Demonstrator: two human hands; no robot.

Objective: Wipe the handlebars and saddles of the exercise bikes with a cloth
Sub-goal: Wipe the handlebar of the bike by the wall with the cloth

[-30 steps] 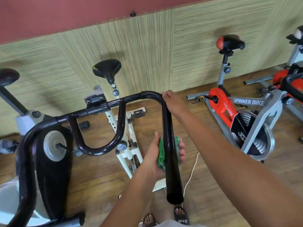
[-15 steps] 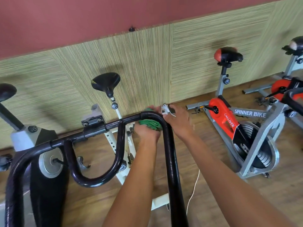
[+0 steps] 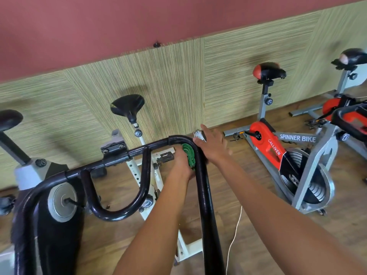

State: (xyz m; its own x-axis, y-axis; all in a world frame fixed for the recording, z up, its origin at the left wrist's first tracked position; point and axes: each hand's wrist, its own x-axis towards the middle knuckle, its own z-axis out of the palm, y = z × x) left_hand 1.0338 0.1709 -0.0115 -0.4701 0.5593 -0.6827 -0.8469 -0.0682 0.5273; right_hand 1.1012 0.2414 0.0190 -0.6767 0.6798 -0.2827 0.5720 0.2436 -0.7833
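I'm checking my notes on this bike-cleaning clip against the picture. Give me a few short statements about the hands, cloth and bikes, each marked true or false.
1. The left hand holds a green cloth against the black handlebar. True.
2. The right hand grips the cloth. False: its fingers are spread, resting by the handlebar's bend.
3. The orange bike reads SPINNER BIKE. True.
4. The cloth is on a black saddle. False: it is on the handlebar.
5. The floor is carpeted. False: it looks like wood.
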